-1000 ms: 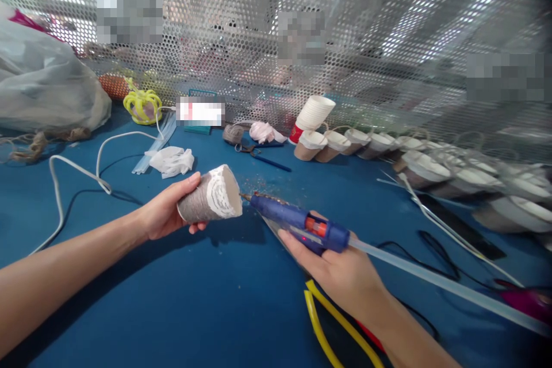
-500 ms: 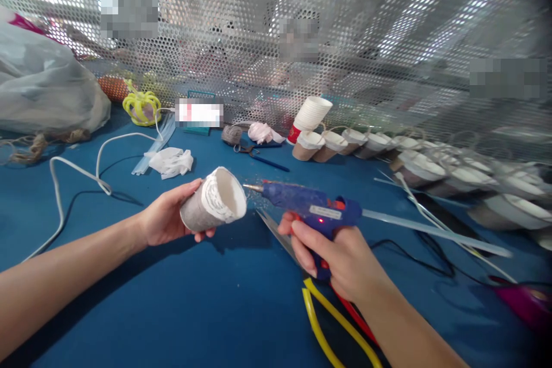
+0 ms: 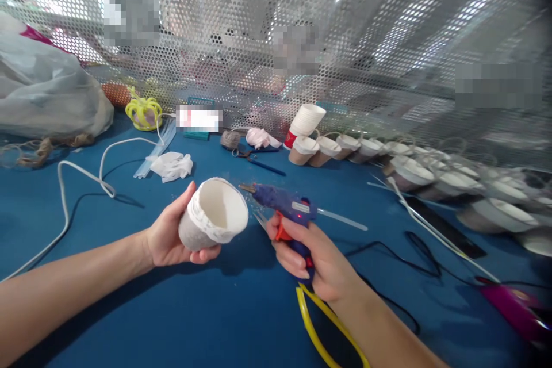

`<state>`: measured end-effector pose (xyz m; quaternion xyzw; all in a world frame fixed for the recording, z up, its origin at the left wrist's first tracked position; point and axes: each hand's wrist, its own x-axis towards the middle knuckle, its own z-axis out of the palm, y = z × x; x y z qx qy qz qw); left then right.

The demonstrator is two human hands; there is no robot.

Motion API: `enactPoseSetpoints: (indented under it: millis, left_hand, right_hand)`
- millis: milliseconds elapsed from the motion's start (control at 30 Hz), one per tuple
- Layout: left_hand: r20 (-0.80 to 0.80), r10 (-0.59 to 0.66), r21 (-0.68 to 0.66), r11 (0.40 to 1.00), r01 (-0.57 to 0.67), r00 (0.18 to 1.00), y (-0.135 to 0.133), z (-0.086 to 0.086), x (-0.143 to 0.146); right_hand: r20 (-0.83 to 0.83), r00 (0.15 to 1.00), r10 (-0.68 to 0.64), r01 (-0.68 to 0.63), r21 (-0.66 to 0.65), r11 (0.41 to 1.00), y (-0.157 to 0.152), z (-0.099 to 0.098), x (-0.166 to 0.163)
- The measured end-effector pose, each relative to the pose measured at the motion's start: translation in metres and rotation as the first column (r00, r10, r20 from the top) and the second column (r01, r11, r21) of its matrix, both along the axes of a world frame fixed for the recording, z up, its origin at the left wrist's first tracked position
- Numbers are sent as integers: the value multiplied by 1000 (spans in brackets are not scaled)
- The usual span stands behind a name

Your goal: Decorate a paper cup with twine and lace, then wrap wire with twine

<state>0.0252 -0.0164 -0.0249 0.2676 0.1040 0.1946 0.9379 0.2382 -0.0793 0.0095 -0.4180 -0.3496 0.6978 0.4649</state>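
At the near side, the yellow handles of scissors are seen on the blue table, partly covered by the right arm. A little farther, left of the middle, a wrapped cup is held above the table by the left hand; its side is gripped between thumb and fingers, and its open mouth is tilted to the right. By the right hand, the handle of a blue glue gun is enclosed. Its nozzle is pointed left, just beside the cup's far rim; whether they touch cannot be told. A clear glue stick is seen at its rear. Farther, a white cloth is laid at left, and wrapped cups are placed in rows at right. At the far side, a perforated metal screen is seen.
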Motion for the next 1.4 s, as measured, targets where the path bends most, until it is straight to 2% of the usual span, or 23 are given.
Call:
enactPoseSetpoints:
  millis: [200,300,467,600,667,767,867,933,1000,1167,1267,1400]
  left_hand:
    - [19,0,3,1000,0,1000,1,-2,2]
    - [14,-3,8,1000,3,1000,0,-2,2]
    - [0,-3,17,1000,3,1000,1,-1,2]
    - [-45,12,51,999,-9,999,2,1,1]
    - [-68,30,82,996,-25,997,4,2,0]
    - [-111,64,127,991,-49,992,7,1,-2]
    - [-168,91,143,987,-67,982,10,-1,-4]
    - [-194,92,146,987,-64,977,12,-1,-5]
    - [-206,79,144,988,-49,975,14,-1,-6]
    - [-179,32,112,994,-12,983,14,2,-7]
    - [-172,16,82,997,-2,985,13,3,-7]
    - [-184,-1,48,999,10,983,13,1,-6]
  right_hand:
    - [-100,994,38,-44,-59,997,1,-5,-2]
    - [-98,995,36,-43,-67,997,1,-5,-3]
    - [-1,999,52,-52,-30,998,-1,-5,-5]
    - [203,979,-14,-2,79,997,-2,-3,-4]
    - [366,927,-82,21,170,985,-3,-1,-3]
    - [599,786,-149,-28,277,961,-4,2,1]
    - [739,649,-179,-71,293,954,-5,3,5]
    - [773,609,-177,-81,283,956,-6,5,6]
    - [757,633,-163,-91,281,955,-7,9,8]
    - [609,772,-182,-51,345,937,-6,18,13]
    - [610,783,-125,-102,325,940,-3,17,15]
    - [647,751,-131,-100,308,946,-2,15,15]
